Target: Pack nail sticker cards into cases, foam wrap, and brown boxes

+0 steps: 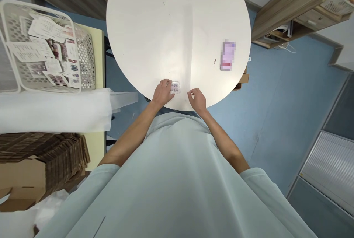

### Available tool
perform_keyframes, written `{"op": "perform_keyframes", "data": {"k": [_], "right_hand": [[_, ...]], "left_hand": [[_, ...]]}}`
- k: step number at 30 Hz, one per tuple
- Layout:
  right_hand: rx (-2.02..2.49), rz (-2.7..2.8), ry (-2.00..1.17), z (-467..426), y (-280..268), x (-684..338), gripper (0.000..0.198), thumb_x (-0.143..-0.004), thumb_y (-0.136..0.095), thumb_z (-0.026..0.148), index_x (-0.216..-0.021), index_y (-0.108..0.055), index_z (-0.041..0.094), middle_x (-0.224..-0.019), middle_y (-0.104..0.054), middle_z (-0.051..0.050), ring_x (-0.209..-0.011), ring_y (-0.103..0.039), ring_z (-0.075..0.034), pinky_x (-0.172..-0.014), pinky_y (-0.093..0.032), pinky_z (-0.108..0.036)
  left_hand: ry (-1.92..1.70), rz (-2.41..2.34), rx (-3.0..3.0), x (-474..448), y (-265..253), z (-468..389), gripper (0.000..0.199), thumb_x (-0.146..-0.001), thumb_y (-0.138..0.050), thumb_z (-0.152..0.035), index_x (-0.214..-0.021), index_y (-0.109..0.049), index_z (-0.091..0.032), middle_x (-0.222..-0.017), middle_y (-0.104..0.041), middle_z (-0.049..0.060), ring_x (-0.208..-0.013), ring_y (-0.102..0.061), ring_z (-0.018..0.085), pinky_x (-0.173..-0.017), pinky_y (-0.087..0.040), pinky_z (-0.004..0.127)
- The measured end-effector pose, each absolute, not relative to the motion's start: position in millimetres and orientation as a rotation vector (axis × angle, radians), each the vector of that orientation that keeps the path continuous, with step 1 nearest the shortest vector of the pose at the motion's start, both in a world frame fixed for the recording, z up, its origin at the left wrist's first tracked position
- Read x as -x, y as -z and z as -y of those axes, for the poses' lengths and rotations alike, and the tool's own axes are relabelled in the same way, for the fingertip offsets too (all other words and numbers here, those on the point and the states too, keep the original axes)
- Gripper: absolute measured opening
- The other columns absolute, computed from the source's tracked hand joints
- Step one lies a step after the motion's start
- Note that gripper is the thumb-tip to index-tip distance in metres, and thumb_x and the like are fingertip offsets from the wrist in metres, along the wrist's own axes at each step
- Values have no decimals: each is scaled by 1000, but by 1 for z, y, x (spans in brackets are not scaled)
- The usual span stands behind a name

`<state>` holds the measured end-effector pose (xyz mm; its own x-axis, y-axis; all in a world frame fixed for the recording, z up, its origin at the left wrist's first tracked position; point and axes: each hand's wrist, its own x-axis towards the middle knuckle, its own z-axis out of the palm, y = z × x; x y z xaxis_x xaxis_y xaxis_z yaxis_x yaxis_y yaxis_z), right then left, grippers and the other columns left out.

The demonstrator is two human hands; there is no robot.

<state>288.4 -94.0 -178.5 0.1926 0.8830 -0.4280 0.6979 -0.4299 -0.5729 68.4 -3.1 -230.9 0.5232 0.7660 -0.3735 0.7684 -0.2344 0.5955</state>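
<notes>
A small clear plastic case [175, 87] with several purple pieces in it lies flat near the close edge of the round white table [143, 28]. My left hand [163, 92] grips it from the left, thumb at the near side and fingers at the far side. Just right of the case, a long see-through strip [188, 42] stretches away across the table. At the strip's near end is my right hand [197, 99], thumb and fingertips pinched together. Whatever sits between those fingertips is too small to make out.
Farther right on the table is a blurred pinkish-purple rectangle [228, 55]. To the left, a white basket [77, 46] full of carded packs, a white roll [55, 111] and stacked folded cardboard boxes [63, 157] crowd a side table. A wooden cabinet [290, 6] stands at the right.
</notes>
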Motion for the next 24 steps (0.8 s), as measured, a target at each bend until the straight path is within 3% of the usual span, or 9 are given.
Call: {"op": "perform_keyframes", "data": {"k": [6,9,11,16,20,24], "right_hand": [[2034,1859,-1023,80,179,-254,32,-118,-46,34,-120,-75,20,-153,-65,-18,-134,-64,-31,-93,-63,-41],[2015,1963,-1068,70,181,-242,31,-119,-47,32,-122,-75,20,-157,-62,-18,-138,-63,-33,-97,-64,-43],[2014,2018,-1093,64,183,-235,28,-119,-49,31,-124,-74,19,-157,-62,-18,-139,-63,-33,-99,-64,-44],[1974,2130,-1089,59,193,-222,25,-119,-50,26,-125,-73,18,-157,-62,-19,-139,-62,-33,-102,-64,-44],[1945,2176,-1054,58,201,-214,30,-120,-46,27,-126,-74,18,-153,-65,-19,-135,-64,-31,-101,-66,-42],[1973,2201,-1084,56,202,-207,37,-120,-41,27,-131,-74,16,-150,-66,-20,-130,-65,-32,-100,-66,-43]], "left_hand": [[-36,-1260,-1963,-71,230,5,76,-87,-75,-28,-159,-54,-14,-164,-53,27,-154,-48,49,-126,-45,64],[-153,-1346,-1877,-66,227,10,84,-87,-78,-32,-164,-50,-14,-169,-51,26,-158,-45,47,-128,-44,62],[-258,-1450,-1753,-61,225,15,80,-89,-74,-32,-164,-52,-15,-168,-54,23,-153,-53,42,-128,-47,57],[-333,-1595,-1393,-52,227,23,49,-95,-57,-21,-142,-69,-19,-146,-73,16,-112,-77,27,-114,-58,45],[-378,-1549,-1190,-58,231,25,35,-101,-53,-27,-128,-75,-19,-130,-80,14,-103,-79,24,-104,-62,40],[-390,-1659,-1185,-66,230,23,28,-106,-58,-42,-106,-76,-21,-108,-84,11,-104,-79,28,-105,-59,40]]}}
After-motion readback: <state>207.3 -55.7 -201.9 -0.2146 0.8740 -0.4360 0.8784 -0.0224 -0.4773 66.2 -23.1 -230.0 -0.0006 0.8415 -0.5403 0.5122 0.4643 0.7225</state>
